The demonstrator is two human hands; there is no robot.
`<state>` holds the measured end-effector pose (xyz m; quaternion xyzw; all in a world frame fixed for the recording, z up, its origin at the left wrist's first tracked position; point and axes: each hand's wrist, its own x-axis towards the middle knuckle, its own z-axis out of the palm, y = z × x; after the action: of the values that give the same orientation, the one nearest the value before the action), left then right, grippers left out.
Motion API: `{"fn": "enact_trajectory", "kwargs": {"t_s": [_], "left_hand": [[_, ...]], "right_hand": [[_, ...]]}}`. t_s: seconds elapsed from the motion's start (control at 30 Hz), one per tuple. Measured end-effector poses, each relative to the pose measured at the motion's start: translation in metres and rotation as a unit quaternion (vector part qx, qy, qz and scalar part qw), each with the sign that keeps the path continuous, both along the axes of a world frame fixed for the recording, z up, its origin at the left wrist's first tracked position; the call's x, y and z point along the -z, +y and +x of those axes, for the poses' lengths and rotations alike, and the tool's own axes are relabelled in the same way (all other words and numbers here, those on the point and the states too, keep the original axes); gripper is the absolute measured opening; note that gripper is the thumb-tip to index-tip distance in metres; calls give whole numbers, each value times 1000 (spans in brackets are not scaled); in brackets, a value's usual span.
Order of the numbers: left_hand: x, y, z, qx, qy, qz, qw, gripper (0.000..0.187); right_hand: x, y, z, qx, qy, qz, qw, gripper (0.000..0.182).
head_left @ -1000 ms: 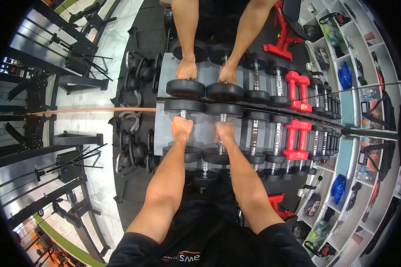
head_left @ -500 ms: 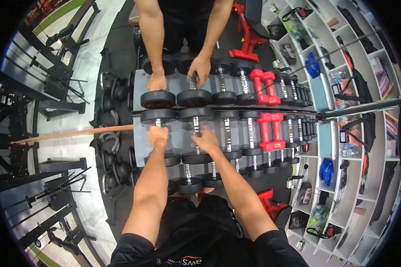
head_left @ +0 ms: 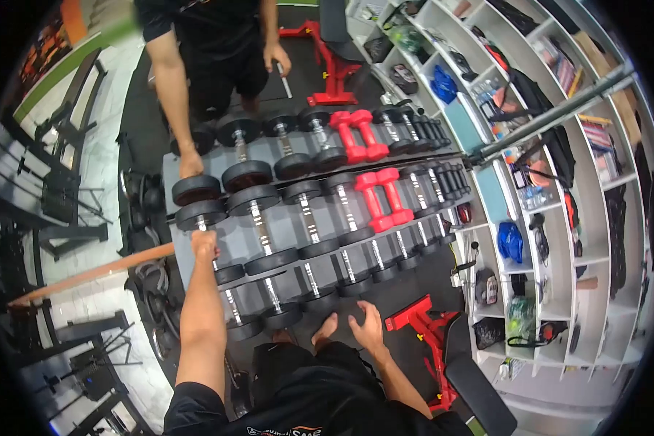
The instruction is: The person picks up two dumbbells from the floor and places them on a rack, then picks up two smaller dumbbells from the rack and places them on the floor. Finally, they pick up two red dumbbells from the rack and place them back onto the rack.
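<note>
Black dumbbell (head_left: 212, 243) sits on rack (head_left: 168, 174), far-left slot; left hand (head_left: 205, 243) clamped on its handle, not lifted yet. Right hand (head_left: 367, 325) hangs open, empty, near red bench (head_left: 423, 330).

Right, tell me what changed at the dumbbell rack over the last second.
The right hand let go of the second dumbbell and dropped back open near the knee. The left hand stayed clamped on the end dumbbell. The view swung right; both dumbbells stayed on the rack, as did the red pair.
</note>
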<state>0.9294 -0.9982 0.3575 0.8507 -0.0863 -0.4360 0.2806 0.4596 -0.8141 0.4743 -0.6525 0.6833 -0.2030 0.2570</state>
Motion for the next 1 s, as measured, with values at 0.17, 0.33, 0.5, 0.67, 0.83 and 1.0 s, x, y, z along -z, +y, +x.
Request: {"fn": "enact_trajectory", "kwargs": {"t_s": [0.17, 0.33, 0.5, 0.67, 0.83, 1.0], "left_hand": [[10, 6, 11, 39, -47, -66, 996, 34], [-74, 17, -49, 92, -396, -92, 909, 68], [-137, 66, -211, 247, -457, -351, 779, 69], [-126, 141, -407, 361, -256, -414, 795, 68], [-126, 182, -552, 461, -97, -397, 788, 81], [-145, 178, -643, 564, -35, -408, 717, 109]], "right_hand": [[5, 56, -65, 101, 58, 98, 988, 59], [7, 82, -131, 129, 14, 131, 983, 68], [28, 113, -211, 157, -42, 81, 983, 73], [26, 152, -287, 206, -90, 39, 974, 79], [17, 182, -359, 197, -102, -32, 974, 87], [-32, 170, -405, 191, -103, -88, 972, 97]]}}
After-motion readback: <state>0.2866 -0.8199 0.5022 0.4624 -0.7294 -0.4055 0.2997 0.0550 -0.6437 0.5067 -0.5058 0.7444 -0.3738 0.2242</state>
